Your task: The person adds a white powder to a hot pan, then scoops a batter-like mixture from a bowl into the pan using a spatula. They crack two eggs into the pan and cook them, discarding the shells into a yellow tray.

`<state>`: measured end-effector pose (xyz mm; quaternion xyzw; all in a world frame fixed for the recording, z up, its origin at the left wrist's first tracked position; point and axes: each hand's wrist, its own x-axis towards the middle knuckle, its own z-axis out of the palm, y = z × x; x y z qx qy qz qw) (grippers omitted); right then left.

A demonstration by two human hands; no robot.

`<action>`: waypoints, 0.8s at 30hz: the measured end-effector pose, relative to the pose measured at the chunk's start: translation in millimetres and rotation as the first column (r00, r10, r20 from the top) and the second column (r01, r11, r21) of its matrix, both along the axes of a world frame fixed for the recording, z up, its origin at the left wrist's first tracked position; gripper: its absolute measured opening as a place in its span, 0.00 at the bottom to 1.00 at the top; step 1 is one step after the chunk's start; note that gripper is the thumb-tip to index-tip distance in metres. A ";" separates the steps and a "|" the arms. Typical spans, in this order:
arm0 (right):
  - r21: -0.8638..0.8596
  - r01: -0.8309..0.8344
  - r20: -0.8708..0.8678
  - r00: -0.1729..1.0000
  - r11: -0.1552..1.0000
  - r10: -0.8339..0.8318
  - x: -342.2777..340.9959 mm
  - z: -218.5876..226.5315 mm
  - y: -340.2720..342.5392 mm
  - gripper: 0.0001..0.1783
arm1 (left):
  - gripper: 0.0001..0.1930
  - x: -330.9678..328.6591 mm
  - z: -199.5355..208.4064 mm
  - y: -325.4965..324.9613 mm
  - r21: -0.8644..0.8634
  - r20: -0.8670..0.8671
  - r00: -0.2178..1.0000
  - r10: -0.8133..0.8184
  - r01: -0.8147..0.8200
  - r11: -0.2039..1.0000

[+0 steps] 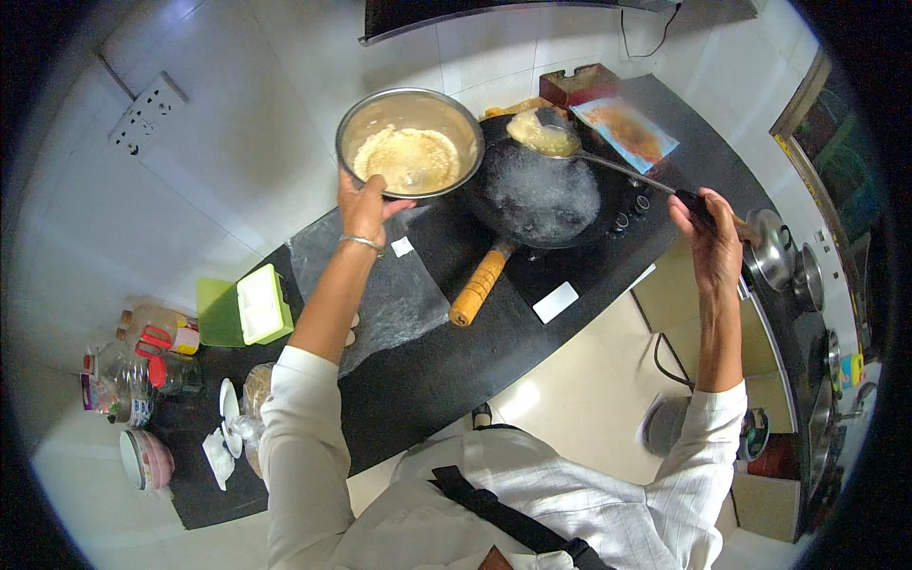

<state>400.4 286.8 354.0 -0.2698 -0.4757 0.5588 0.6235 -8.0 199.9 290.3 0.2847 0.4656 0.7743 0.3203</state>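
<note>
Round silver metal bowl (366,128) is pinched at its edge by left hand (369,207). Across open room rightward, long black-handled metal ladle (622,170) is clasped by right hand (717,239).

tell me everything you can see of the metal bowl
The metal bowl is round, silvery and smooth, with a narrow rim. Pale yellowish, uneven food covers part of its inside. The left hand grips its near edge, thumb over the rim. It appears left of the wok, mouth toward the camera; whether they touch is unclear.
</note>
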 end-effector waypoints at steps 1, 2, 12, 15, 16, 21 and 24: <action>0.015 0.013 0.025 1.000 1.000 -0.013 -0.3 -4.0 2.1 0.13 | 0.28 -8.2 -6.0 -4.5 -0.007 -0.006 1.000 -0.002 0.002 1.000; -0.005 0.079 0.112 0.991 0.997 -0.078 -6.6 -3.0 -0.7 0.13 | 0.28 -11.2 -6.6 -11.4 -0.016 -0.002 1.000 0.003 -0.003 1.000; 0.484 -0.201 0.749 0.599 0.852 -0.284 -29.8 -70.6 22.9 0.06 | 0.28 -36.8 -3.5 -87.1 -0.087 0.046 0.998 0.043 -0.039 0.995; 0.588 -0.530 0.809 0.400 0.612 -0.431 -43.3 -73.9 14.9 0.08 | 0.28 -44.4 -4.3 -109.5 -0.083 0.026 0.998 0.057 -0.055 0.995; 0.518 -0.534 0.854 0.367 0.668 -0.369 -47.9 -75.4 8.2 0.09 | 0.28 -45.7 -5.1 -116.0 -0.077 0.014 0.998 0.061 -0.060 0.995; 0.411 -0.672 0.888 0.143 0.616 -0.437 -72.1 -91.8 -18.8 0.19 | 0.27 -50.4 -11.8 -153.6 -0.048 0.022 0.992 0.124 -0.123 0.991; 0.408 -0.719 0.834 0.042 0.563 -0.550 -83.8 -102.7 -32.9 0.21 | 0.26 -55.4 -17.0 -179.5 -0.052 0.046 0.992 0.118 -0.116 0.992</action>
